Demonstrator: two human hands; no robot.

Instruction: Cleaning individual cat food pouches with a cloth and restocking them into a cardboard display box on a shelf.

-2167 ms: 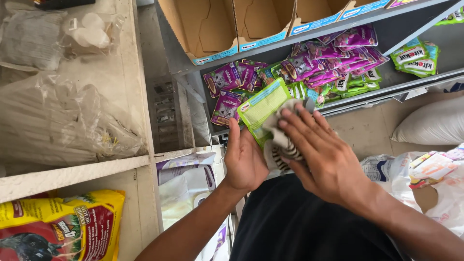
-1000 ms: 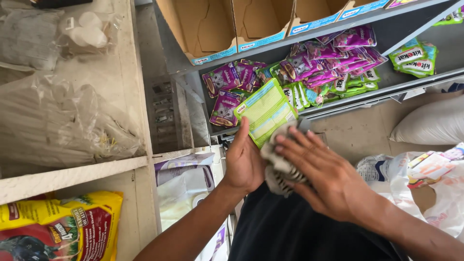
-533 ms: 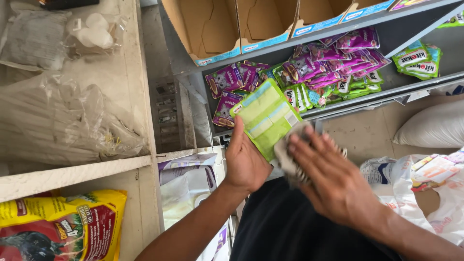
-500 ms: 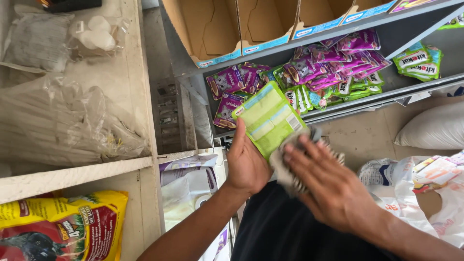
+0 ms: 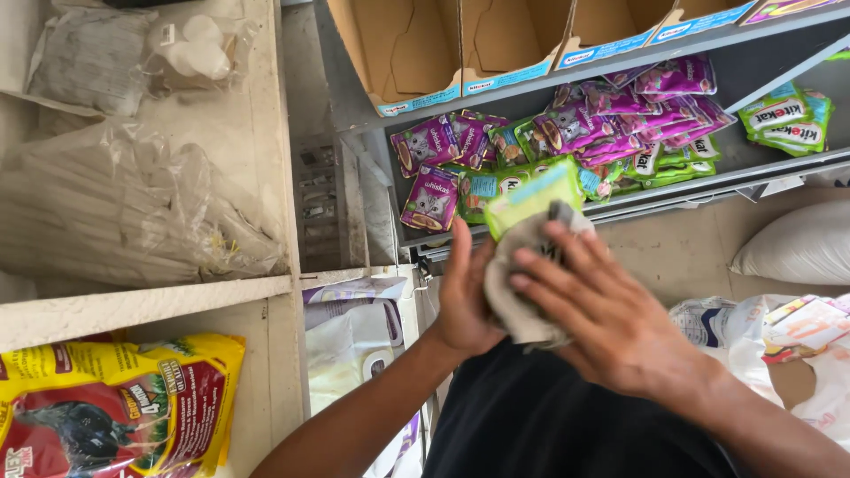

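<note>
My left hand [image 5: 467, 292] holds a light green pouch [image 5: 529, 196] upright in front of me, thumb along its left edge. My right hand [image 5: 611, 314] presses a grey cloth [image 5: 522, 283] flat against the pouch's front and covers most of it; only the pouch's top edge shows above the cloth. Both hands are close to my chest, below a grey metal shelf [image 5: 708, 177].
The shelf carries many purple [image 5: 431, 196] and green pet-food pouches [image 5: 784, 115], with open cardboard boxes [image 5: 416, 49] above. At left, a wooden shelf holds dusty plastic-wrapped bundles [image 5: 115, 212] and a yellow-red feed bag [image 5: 115, 407]. White sacks [image 5: 792, 248] lie at right.
My right hand with the cloth has slid back and forth over the green pouch and now covers nearly all of it. The left hand has kept its hold.
</note>
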